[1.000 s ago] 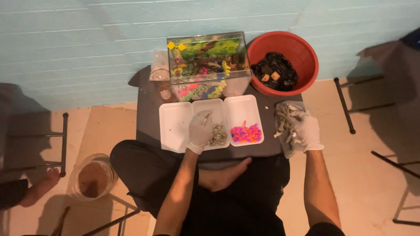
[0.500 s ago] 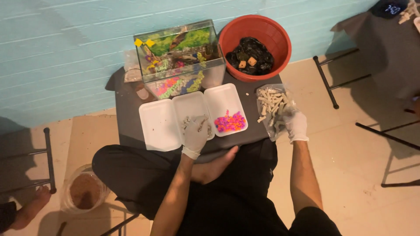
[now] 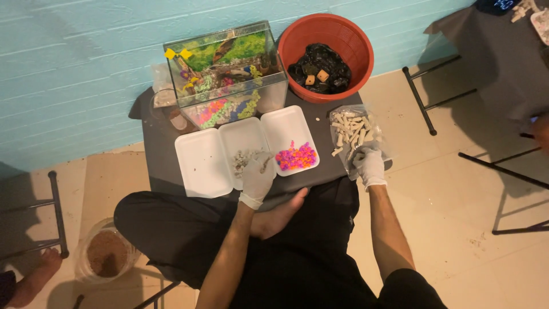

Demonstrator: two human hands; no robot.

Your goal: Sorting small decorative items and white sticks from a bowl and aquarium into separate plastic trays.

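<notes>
At centre frame on the dark desk [image 3: 154, 166] we count three white foam trays [image 3: 203, 163], long axis left-right. Our gloved left hand [image 3: 257, 174] cups loosely over grey pebbles [image 3: 243, 159] in the middle tray; our right hand [image 3: 370, 164] grips the clear bag [image 3: 357, 137] of white tubes.

Dark low table [image 3: 154, 166] bears aquarium [image 3: 226, 71], red basket [image 3: 326, 57], white trays [image 3: 246, 151] (three, perhaps foam), bag [image 3: 357, 134].
</notes>
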